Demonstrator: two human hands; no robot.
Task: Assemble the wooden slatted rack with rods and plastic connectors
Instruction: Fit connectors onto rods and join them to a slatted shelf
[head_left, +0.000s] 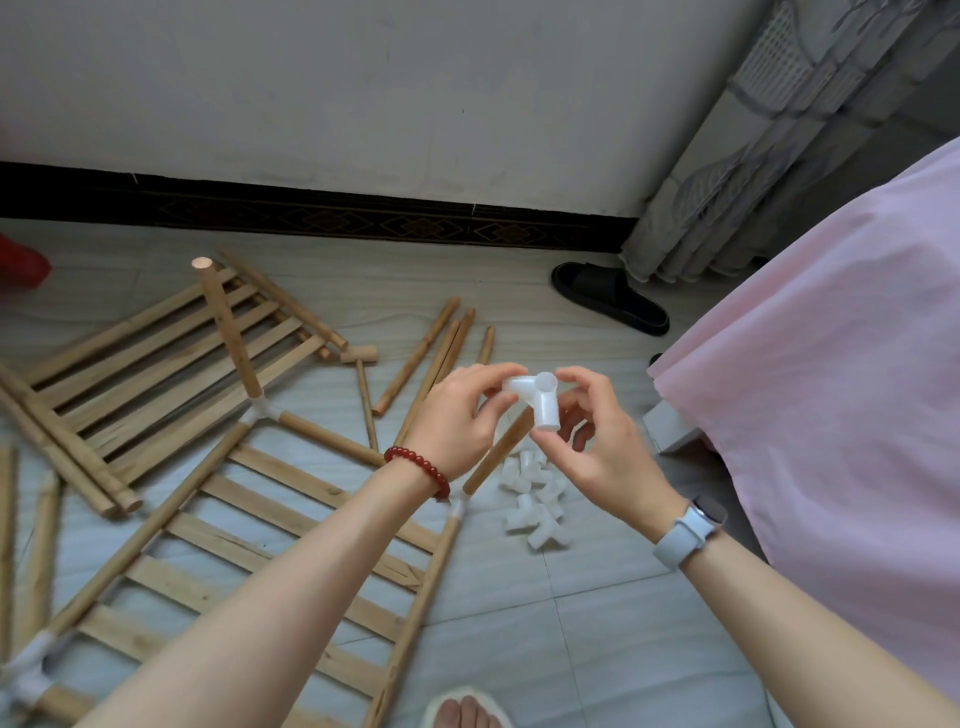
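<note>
**Connector held above an upright rod**

Head view: the left hand (457, 415) and right hand (597, 447) pinch a white plastic connector (540, 397) between them, one socket pointing down, above the tilted upright rod (501, 449). The slatted wooden panel (291, 525) lies flat on pale floor tiles (597, 613), with spare connectors (535, 504) beside it, near a white wall (363, 93).

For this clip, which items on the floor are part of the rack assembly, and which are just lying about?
Part of the job:
- white plastic three-way connector, held by left hand and right hand
- pile of white plastic connectors
- loose wooden rods
- wooden slatted panels
- small wooden mallet

Lying about:
- black slipper
- pink bedsheet
- grey curtain
</note>
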